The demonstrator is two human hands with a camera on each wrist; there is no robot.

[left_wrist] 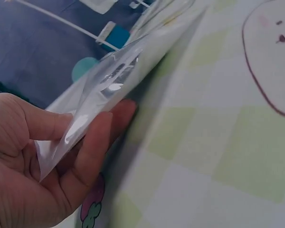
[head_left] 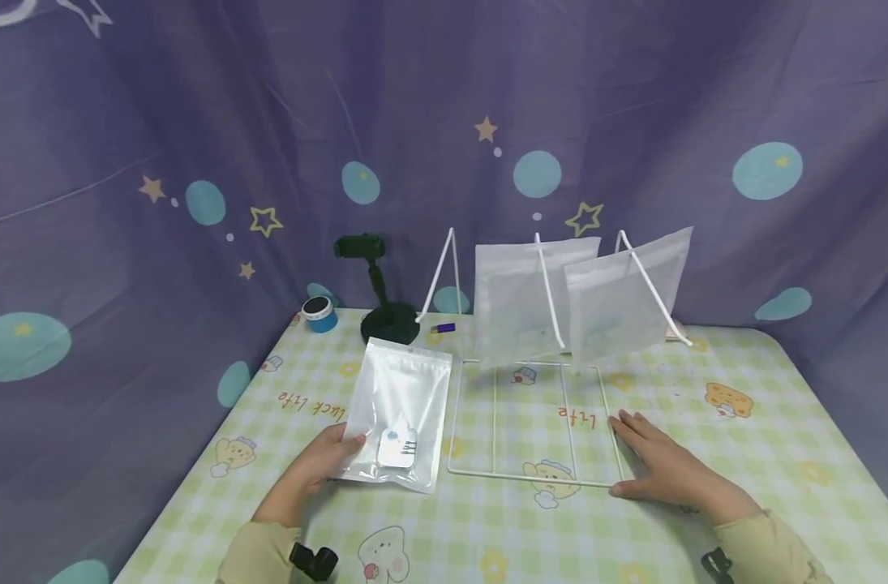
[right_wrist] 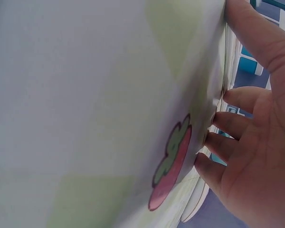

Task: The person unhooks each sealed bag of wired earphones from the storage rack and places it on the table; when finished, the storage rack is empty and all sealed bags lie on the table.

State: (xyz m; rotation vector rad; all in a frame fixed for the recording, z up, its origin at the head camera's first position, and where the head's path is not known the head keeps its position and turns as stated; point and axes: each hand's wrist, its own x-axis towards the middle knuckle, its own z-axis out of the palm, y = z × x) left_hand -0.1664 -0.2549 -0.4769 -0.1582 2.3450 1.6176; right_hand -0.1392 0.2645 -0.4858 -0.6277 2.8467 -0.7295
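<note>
My left hand (head_left: 314,464) pinches the lower left edge of a shiny zip pouch (head_left: 410,389), thumb on the front and fingers behind. A small white rounded item (head_left: 396,448) with dark marks shows low on the pouch. In the left wrist view the pouch's edge (left_wrist: 92,102) slants up off the table, between thumb and fingers. To its right lies a white wire rack (head_left: 531,478), with upright bent dividers at the back. Two whitish pouches, one on the left (head_left: 509,300) and one leaning (head_left: 619,304), stand among them. My right hand (head_left: 666,469) rests at the rack's near right corner, fingers spread.
A black stand (head_left: 388,323) rises at the back left, beside a blue jar with a dark lid (head_left: 319,315). A small purple-blue object (head_left: 444,328) lies behind the rack. A checked cloth (head_left: 765,478) covers the table, and a purple curtain (head_left: 444,97) hangs behind it.
</note>
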